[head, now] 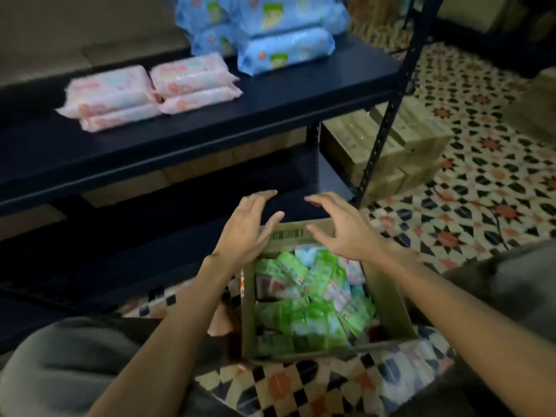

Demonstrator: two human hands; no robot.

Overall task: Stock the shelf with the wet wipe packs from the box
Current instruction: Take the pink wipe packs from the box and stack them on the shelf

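An open cardboard box [388, 299] sits on the floor between my knees, filled with several green, pink and pale blue wet wipe packs [313, 299]. My left hand [249, 224] hovers over the box's far left corner, fingers spread, holding nothing. My right hand [337, 224] hovers over the far right rim, fingers also apart and empty. On the dark shelf [210, 127] above lie two short stacks of pink packs [150, 91] and a pile of blue packs [270, 34] behind them.
The shelf's perforated upright post [388, 115] stands to the right. Wooden-looking cartons [400, 145] are stacked on the patterned tile floor [481, 182] behind it. Brown boxes sit under the shelf. My grey-clad knees [60, 365] flank the box.
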